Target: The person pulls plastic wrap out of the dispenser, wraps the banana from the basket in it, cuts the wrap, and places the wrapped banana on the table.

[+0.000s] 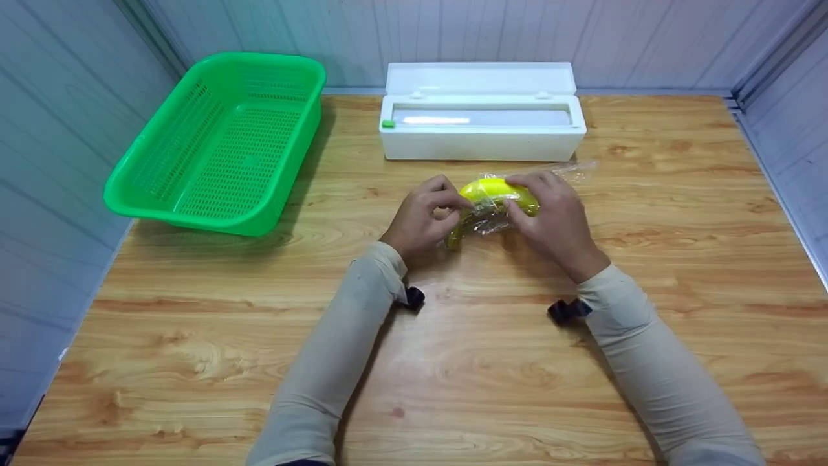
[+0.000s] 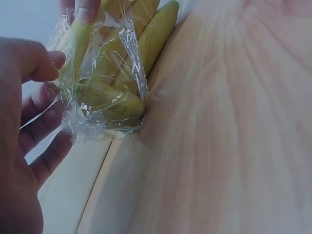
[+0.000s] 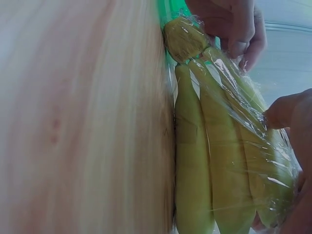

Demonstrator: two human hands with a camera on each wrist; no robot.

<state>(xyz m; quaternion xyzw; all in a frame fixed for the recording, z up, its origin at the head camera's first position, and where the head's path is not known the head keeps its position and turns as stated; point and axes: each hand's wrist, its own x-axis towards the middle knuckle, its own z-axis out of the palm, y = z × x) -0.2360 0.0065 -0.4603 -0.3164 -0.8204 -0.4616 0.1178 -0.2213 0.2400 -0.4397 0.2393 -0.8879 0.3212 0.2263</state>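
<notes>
A bunch of yellow bananas (image 1: pixel 495 187) rests on the wooden table, wrapped in clear plastic film (image 1: pixel 490 224). From the right, my right hand (image 1: pixel 557 217) holds the bunch, thumb at the near side and fingers over the top. My left hand (image 1: pixel 422 217) is at the stem end, pinching the film between thumb and forefinger. In the left wrist view, crumpled film (image 2: pixel 87 124) gathers around the stem, and the other fingers spread loosely beside it. The right wrist view shows several bananas (image 3: pixel 192 156) side by side under the film, the stem toward the left hand.
Behind the hands stands a white film dispenser box (image 1: pixel 482 146) with its lid (image 1: pixel 480 77) raised and a small green slider (image 1: pixel 388 123). A green plastic basket (image 1: pixel 217 224) sits at the back left. Panel walls border the table's back and sides.
</notes>
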